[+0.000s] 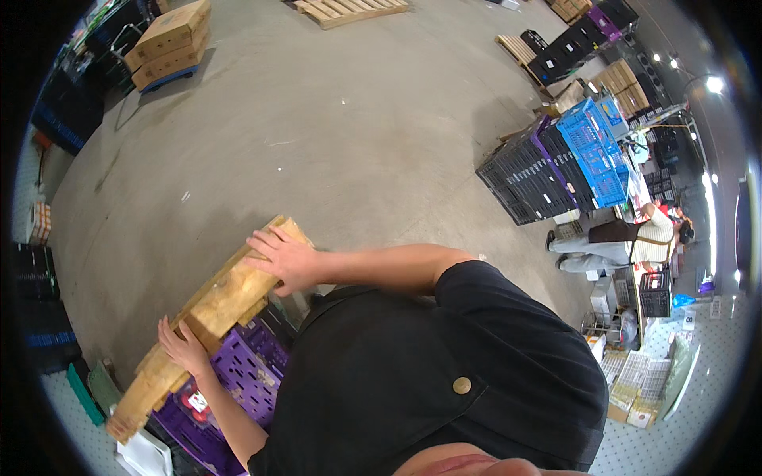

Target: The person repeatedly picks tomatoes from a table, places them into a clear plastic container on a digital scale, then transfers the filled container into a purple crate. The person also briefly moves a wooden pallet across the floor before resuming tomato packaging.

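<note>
A wooden pallet (pixel 232 291), seen along its edge, slants across the lower left in front of my body. My right hand (pixel 287 260) is on its upper end, fingers over the far side. Lower down, my left hand (pixel 186 350) grips the same pallet, its fingers spread over the edge beside a gap in the wood. Between the pallet and my body is a purple plastic crate (pixel 247 369), partly hidden by my left forearm. Clear packs of red produce (pixel 197 402) with a white label lie in it.
At right stand stacked black crates (pixel 530 172) topped by blue crates (pixel 592 149), and a person (pixel 631 238) at a worktable. Cartons (pixel 169 44) sit on a blue dolly at upper left. Another pallet (pixel 351 9) lies on the concrete floor (pixel 357 149) ahead. A white box (pixel 143 455) is lower left.
</note>
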A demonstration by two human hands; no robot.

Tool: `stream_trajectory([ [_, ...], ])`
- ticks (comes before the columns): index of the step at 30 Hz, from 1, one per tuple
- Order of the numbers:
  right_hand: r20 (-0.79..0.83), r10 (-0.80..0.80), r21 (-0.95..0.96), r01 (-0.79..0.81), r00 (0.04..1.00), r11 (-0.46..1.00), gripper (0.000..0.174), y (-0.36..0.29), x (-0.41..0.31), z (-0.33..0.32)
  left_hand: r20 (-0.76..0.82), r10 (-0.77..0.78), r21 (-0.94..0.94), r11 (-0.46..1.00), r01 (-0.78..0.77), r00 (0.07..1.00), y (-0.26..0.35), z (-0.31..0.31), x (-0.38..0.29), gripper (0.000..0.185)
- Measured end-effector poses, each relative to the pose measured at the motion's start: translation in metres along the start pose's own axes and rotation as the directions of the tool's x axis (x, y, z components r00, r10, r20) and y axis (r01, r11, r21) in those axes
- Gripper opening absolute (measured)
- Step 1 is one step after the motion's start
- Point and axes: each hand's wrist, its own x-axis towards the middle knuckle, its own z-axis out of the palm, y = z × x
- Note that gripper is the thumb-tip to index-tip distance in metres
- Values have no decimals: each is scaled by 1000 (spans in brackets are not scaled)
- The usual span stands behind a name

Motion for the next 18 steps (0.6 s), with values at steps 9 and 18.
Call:
stream_trajectory([
  [9,106,-34,79,26,994,997,83,41,54,14,-89,70,106,993,-61,994,-13,45,38,27],
  [18,26,-30,25,29,999,999,82,102,154,10,39,-172,84,982,168,984,2,70,153,29],
])
